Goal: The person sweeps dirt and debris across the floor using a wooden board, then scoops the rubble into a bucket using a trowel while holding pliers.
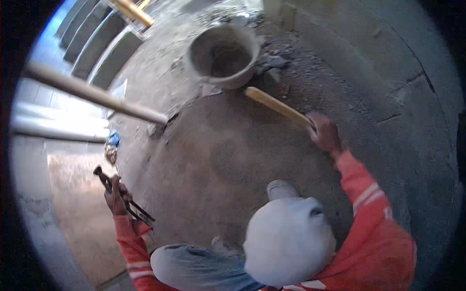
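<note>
My left hand [118, 195] is closed around a pair of dark metal pincers [105, 179]. Their head points up and away, and two handles stick out below the fist, spread apart. On the other side, my right hand [325, 134] grips one end of a flat wooden stick [276, 104]. The stick's far end reaches toward a grey bucket [224, 56] on the ground, close to its near rim. Whether they touch I cannot tell. Below the hands are my bent legs in jeans [199, 266], with a shoe [281, 189] showing past one knee.
A round pole [97, 94] slants in from the left. Several grey slabs [109, 53] stand in a row at the upper left. Rubble [276, 62] lies around the bucket. A concrete wall [388, 63] runs along the right, and a wooden board [80, 208] lies at the left.
</note>
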A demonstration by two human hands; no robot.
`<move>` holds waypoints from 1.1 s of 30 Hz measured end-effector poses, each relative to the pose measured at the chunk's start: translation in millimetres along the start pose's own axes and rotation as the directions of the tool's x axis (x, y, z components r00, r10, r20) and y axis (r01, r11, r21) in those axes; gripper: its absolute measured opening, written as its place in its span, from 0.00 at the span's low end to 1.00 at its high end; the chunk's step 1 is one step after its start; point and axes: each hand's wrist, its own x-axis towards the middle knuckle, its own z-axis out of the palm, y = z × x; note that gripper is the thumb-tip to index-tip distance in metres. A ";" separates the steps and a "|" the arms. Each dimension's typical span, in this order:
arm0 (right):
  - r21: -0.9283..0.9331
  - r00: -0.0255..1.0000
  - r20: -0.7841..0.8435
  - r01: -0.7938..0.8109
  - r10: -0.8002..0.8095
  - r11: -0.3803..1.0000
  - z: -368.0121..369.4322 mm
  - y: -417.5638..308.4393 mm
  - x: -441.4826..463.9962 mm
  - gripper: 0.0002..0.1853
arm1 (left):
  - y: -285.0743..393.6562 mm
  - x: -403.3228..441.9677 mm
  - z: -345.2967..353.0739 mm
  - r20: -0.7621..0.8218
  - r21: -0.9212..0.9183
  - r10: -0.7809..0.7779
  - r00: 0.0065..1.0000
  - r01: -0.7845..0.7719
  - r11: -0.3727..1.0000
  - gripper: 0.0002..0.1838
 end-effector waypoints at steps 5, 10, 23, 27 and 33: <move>-0.242 0.750 -0.318 -0.655 0.580 0.715 -62.2 102.6 -198.6 0.18 | 37.0 55.7 123.2 0.175 0.203 -0.108 0.979 0.072 0.977 0.13; -0.492 0.558 -0.350 -0.793 0.752 0.359 -107.1 140.1 -245.0 0.18 | 38.3 63.2 193.6 0.347 0.178 -0.227 0.910 0.173 0.969 0.19; -0.389 0.823 -0.095 -0.548 0.560 0.741 -8.5 94.6 -20.5 0.15 | -20.0 127.4 358.4 0.532 -0.097 -0.361 0.766 0.478 0.873 0.24; -0.271 0.878 -0.105 -0.477 0.467 0.836 22.7 61.2 -12.0 0.14 | -93.3 184.8 412.8 0.434 -0.147 -0.315 0.844 0.411 0.900 0.13; -0.085 0.927 0.075 -0.363 0.369 0.928 -18.7 21.8 -74.6 0.15 | -43.4 148.3 334.2 0.380 -0.293 -0.265 0.886 0.387 0.874 0.06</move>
